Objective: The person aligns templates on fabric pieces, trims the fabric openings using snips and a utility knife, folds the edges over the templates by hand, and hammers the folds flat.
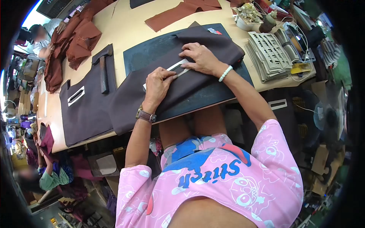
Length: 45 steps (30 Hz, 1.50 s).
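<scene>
Dark brown fabric (133,93) lies across a dark board (138,57) on the table. On the fabric is a white rectangular frame piece (174,67) with a slot. My left hand (157,86), with a watch at the wrist, has its thumb and fingers pinched together at the near left part of the frame; what lies between them is too small to make out. My right hand (203,60), with a beaded bracelet, rests on the fabric with fingers spread, its thumb and fingertips touching the frame's right end.
A hammer (103,74) lies on more dark fabric with another white frame (76,95). Rust-brown cloth (83,38) is at the back left. Stacked card templates (270,53) and a tub (247,19) stand at the right. Two people sit at the left, one upper (42,38), one lower (53,178).
</scene>
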Available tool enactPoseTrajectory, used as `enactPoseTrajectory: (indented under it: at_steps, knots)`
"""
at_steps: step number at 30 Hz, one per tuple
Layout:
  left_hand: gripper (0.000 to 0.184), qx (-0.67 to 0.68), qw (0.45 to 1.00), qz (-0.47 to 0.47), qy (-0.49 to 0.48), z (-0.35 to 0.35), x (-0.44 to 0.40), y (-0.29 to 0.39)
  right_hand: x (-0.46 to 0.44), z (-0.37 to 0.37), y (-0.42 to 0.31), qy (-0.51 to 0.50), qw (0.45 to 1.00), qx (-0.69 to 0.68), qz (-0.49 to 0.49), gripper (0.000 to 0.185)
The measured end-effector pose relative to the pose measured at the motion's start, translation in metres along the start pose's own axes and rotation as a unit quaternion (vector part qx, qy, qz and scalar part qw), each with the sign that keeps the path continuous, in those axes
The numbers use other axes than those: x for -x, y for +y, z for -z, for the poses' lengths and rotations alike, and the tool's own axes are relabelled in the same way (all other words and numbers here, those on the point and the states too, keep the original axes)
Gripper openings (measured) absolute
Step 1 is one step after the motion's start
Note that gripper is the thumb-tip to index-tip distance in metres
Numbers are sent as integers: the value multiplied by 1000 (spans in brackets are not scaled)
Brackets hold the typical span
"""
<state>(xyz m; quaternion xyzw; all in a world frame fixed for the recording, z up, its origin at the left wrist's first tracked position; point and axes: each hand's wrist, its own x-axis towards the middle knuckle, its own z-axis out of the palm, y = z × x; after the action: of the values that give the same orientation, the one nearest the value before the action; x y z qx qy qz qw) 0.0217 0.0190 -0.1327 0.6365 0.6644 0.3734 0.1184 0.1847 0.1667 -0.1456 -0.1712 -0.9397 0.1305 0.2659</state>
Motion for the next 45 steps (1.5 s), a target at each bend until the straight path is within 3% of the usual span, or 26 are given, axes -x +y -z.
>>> enactPoseTrajectory:
  at_steps: [1, 5, 10, 17, 23, 31, 38, 45]
  knots:
    - [14, -1, 1000, -4, 4, 0, 1, -1, -1, -6, -3, -8, 1000, 19, -2, 43]
    - [13, -14, 1000, -4, 0, 7, 8, -2, -2, -18, -12, -6, 998, 52, 19, 52]
    - [13, -22, 998, 45, -26, 46, 39, -17, -1, -6, -2, -16, 998, 54, 2, 52]
    - [12, -59, 998, 2, 10, 46, 47, -18, -19, -32, -56, -46, 997, 42, 48, 52]
    - [11, 16, 996, 86, 15, 66, 70, -23, -8, -10, -9, -31, 997, 75, -2, 56]
    - [13, 16, 996, 68, 51, 62, 74, -28, -26, -53, -84, -37, 996, 47, 67, 51]
    - [15, -49, 988, 40, 139, 59, 95, -26, -17, -34, -50, -17, 998, 51, 17, 53]
    - [18, -50, 984, 36, 167, 54, 98, -26, -31, -56, -98, -61, 995, 6, 74, 52]
